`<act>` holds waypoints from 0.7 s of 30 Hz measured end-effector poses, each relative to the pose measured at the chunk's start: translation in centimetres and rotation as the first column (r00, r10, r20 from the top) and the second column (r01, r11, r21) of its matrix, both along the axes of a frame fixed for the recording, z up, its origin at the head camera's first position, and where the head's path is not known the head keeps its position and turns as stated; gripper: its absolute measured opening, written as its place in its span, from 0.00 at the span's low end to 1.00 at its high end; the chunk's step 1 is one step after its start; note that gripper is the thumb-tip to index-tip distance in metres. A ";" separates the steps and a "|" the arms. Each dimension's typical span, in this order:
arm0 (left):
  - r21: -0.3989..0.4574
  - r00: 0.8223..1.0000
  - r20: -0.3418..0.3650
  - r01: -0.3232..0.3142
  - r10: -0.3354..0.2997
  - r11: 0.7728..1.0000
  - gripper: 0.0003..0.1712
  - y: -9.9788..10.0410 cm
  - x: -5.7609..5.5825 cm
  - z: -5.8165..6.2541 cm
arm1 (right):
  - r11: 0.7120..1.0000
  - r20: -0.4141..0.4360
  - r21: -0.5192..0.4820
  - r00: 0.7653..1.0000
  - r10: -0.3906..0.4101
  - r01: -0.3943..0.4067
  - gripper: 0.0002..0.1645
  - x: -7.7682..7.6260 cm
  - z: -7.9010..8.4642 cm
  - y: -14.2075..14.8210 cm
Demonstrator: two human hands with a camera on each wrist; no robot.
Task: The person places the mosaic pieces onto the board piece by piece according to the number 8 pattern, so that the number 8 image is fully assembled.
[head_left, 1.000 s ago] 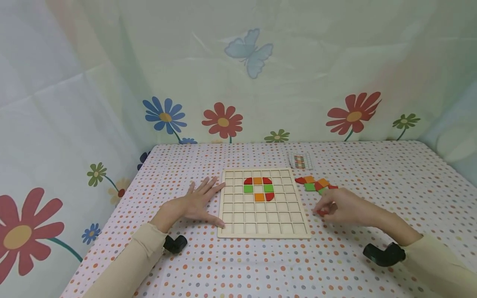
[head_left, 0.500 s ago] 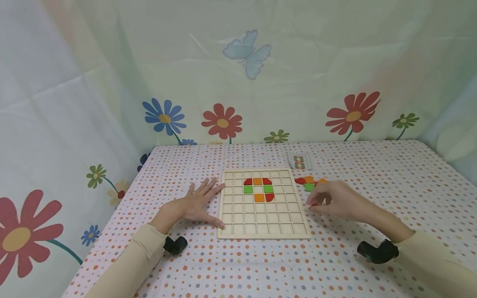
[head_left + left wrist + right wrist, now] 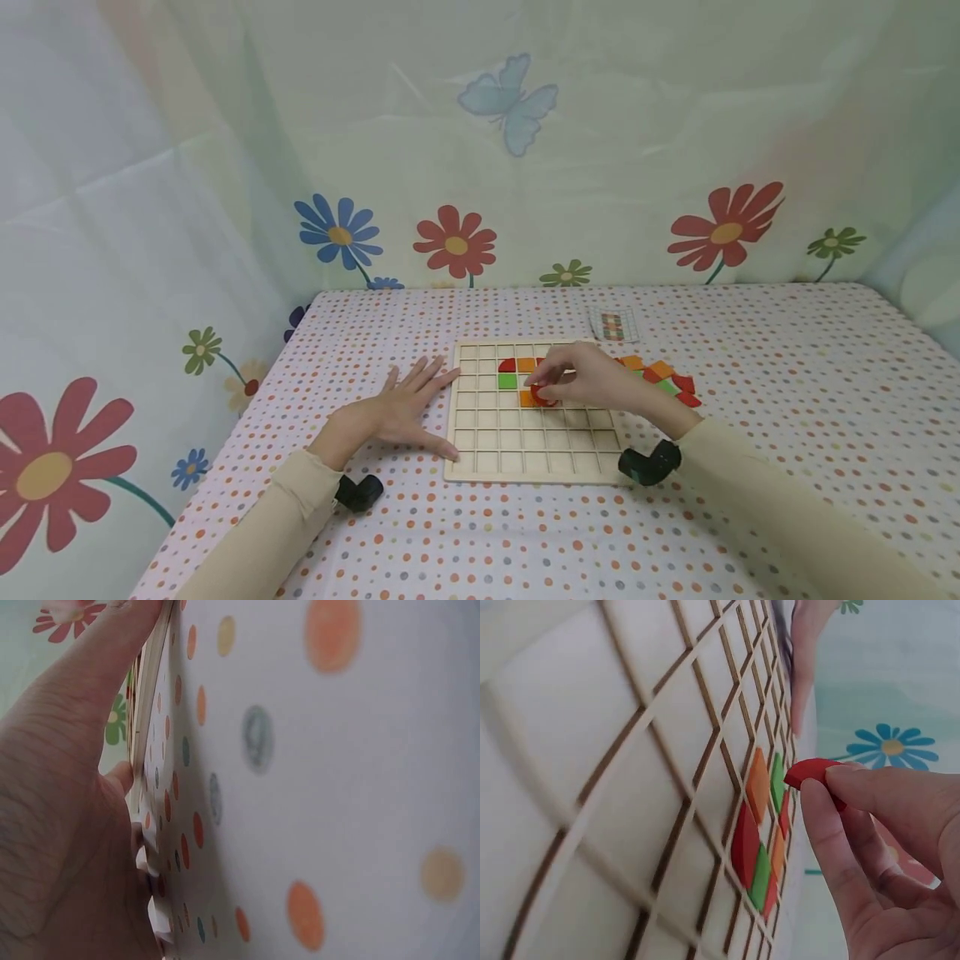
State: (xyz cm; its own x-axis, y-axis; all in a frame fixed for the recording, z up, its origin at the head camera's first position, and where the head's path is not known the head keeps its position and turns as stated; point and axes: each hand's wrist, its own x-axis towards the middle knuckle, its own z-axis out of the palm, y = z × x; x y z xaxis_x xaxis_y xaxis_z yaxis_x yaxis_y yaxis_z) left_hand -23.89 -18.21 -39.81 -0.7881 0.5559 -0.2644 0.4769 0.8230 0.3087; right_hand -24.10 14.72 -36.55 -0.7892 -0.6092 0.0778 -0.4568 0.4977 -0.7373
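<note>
My right hand point(image 3: 588, 379) is over the wooden grid board point(image 3: 525, 462), pinching a red quarter-round tile point(image 3: 814, 771) between thumb and fingers. In the right wrist view that tile is held off the board. Beneath and around the hand, the board's squares hold red, orange and green tiles; a green tile point(image 3: 507, 381) and an orange tile point(image 3: 526, 365) show on its far part. The hand hides some of the set tiles in the head view. My left hand point(image 3: 397, 417) lies with fingers spread, thumb and fingertip at the board's left edge.
Right of the board lies a loose group of red, orange and green tiles point(image 3: 662, 371). Behind the board's far right corner is a small patterned card point(image 3: 612, 325). A dotted cloth point(image 3: 420, 542) covers the table, and a flowered backdrop point(image 3: 630, 150) rises behind it.
My right hand has moved left from beside the loose tiles to over the board, carrying the red quarter-round tile. The left hand stays at the board's left edge.
</note>
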 end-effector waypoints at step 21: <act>-0.043 1.000 0.009 -0.018 0.018 0.999 0.71 0.3 0.0 0.2 | 0.972 0.027 0.110 0.978 0.206 -0.207 0.11 -3.7 -0.6 -3.4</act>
State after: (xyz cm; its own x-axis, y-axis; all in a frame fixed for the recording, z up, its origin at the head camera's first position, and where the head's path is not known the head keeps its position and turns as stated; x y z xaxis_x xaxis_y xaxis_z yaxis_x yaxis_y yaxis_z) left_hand -23.87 -17.92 -39.60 -0.7954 0.5296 -0.2948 0.4591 0.8439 0.2776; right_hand -27.78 11.32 -37.19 -0.6460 -0.7633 -0.0107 -0.5477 0.4732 -0.6900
